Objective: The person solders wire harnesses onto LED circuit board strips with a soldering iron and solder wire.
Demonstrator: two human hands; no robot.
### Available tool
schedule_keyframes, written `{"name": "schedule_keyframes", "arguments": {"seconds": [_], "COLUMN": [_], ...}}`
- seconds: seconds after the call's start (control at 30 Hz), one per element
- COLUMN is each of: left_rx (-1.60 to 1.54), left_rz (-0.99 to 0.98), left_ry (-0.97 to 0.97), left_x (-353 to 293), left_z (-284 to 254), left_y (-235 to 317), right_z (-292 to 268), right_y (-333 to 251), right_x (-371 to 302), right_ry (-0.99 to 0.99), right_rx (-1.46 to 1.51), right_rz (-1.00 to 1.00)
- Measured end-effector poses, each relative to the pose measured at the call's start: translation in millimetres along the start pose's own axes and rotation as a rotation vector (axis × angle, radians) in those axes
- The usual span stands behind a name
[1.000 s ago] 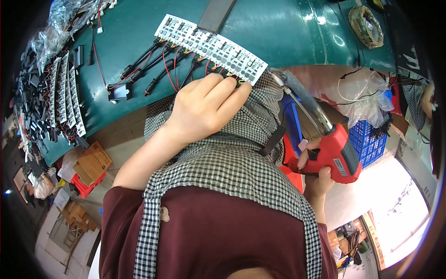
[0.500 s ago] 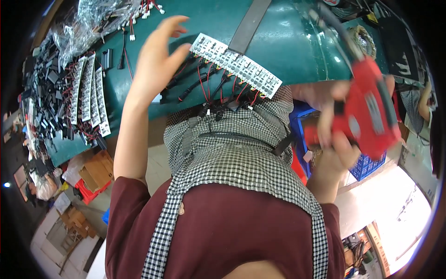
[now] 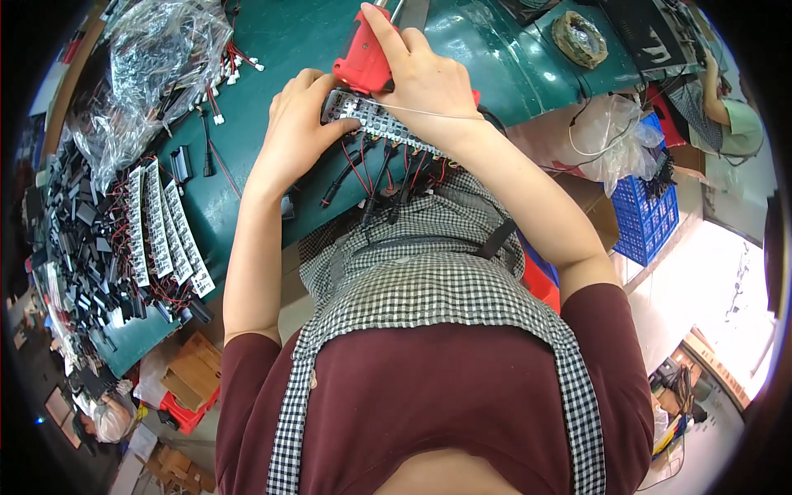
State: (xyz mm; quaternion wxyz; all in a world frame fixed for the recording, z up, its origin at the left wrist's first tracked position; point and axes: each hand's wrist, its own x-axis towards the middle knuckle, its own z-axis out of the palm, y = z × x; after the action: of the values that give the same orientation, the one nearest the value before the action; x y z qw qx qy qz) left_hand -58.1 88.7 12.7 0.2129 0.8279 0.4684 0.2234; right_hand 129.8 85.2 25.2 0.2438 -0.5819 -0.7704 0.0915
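Observation:
A white circuit board strip lies near the table's front edge, with red and black wires and black connectors hanging from its near side. My left hand grips its left end, the thumb lying on top and the fingers curled along the far side. My right hand is wrapped around a red pistol-shaped hand tool with black trim, held against or just above the strip's far left part. The tool's tip and its contact with the board are hidden. A thin pale strand passes across the right hand.
Several finished-looking strips lie at left beside a heap of black parts. Behind them are a clear plastic bag and white-plugged wires. A tape roll sits back right; a blue crate stands below the table.
My right hand has swung the red tool from the right side over to the strip. My left hand has closed on the strip's left end.

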Motion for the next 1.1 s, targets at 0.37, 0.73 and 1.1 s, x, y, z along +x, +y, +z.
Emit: {"name": "schedule_keyframes", "arguments": {"seconds": [0.37,0.73,1.1], "left_rx": [-0.091,-0.039,-0.163], "left_rz": [-0.055,0.199,-0.007], "left_ry": [-0.081,-0.237,-0.558], "left_x": [3.7,21.1,-11.4], "left_z": [-3.6,-2.6,-30.2], "left_y": [-1.5,22.2,70.9], "right_z": [-41.4,-55.2,-47.0], "right_y": [38.0,68.0,75.1], "right_x": [-20.2,-82.6,-91.8], "right_ry": [0.035,0.035,0.207], "right_rx": [-0.199,-0.283,-0.192], "right_rz": [-0.051,0.034,-0.084]}}
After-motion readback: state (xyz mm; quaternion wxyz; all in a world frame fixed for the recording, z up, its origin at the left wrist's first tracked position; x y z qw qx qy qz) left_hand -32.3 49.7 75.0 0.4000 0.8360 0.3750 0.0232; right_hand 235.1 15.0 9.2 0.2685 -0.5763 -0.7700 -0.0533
